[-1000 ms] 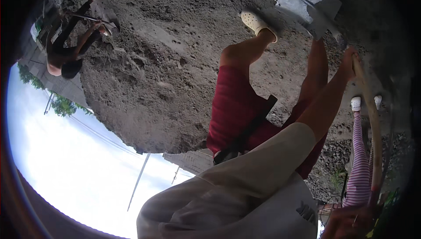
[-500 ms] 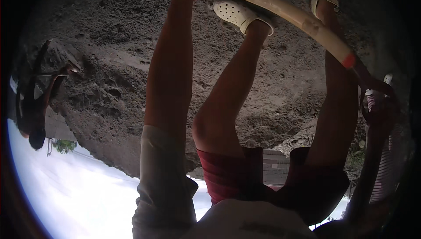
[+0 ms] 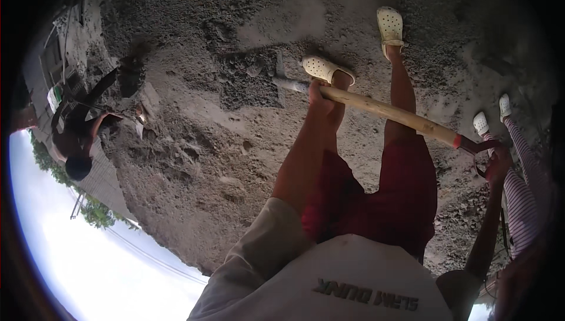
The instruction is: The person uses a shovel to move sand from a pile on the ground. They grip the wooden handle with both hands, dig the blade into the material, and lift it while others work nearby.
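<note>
A shovel with a pale wooden shaft (image 3: 388, 112) slants across in front of my legs. Its square blade (image 3: 250, 80), at the far left end, bears dark, wet-looking grit and lies low at the ground; whether it touches cannot be made out. My left hand (image 3: 321, 94) is closed round the lower shaft near the grey metal socket (image 3: 290, 84). At the other end, on the right, my right hand (image 3: 499, 162) is wrapped round the red grip (image 3: 471, 144). My cream clogs (image 3: 390, 27) stand beyond the shaft.
Rough grey gravelly ground (image 3: 194, 162) spreads all round. At the left another person (image 3: 76, 135) bends over with a tool near a pale board (image 3: 150, 100). Close on my right stands someone in striped trousers (image 3: 521, 206) and white shoes (image 3: 481, 122).
The view has tilted and the blade has come into sight. The shovel now sits lower in the picture, with my left hand farther right and my right hand lower.
</note>
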### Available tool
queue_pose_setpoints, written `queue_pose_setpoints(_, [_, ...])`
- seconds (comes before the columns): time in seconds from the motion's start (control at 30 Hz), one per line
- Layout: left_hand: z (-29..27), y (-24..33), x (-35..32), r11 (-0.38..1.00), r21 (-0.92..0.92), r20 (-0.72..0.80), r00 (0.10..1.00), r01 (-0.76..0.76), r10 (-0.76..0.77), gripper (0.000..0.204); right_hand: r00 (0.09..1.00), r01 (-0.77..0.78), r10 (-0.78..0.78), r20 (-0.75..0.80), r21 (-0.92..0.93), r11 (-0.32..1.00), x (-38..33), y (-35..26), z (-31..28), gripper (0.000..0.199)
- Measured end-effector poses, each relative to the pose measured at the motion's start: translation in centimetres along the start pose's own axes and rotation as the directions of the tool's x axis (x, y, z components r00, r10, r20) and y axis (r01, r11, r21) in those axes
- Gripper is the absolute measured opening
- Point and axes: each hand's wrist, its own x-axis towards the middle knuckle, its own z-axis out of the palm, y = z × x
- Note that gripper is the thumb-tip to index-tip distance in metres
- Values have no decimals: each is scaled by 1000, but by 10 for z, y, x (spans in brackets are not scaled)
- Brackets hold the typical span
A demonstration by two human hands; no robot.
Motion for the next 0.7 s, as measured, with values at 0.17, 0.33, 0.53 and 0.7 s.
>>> queue_pose_setpoints(0.17, [40, -33, -132, 966, -185, 102, 982, 178, -161, 17, 981, 191, -188, 56, -56, 980, -72, -136, -74, 12])
queue_pose_setpoints(0.33, [60, -58, -201, 955, -274, 120, 990, 111, -80, 16, 960, 279, -262, 96, -306, 910, -103, -248, -100, 21])
queue_pose_setpoints(0.53, [70, -46, -259, 965, -254, 102, 990, -67, 95, 14, 783, 617, -524, 335, -311, 723, -173, -409, -35, 24])
queue_pose_setpoints(0.7, [117, 1, -262, 952, -138, 154, 944, -273, 293, 16, 581, 783, -612, 537, -162, 601, -223, -559, 49, 34])
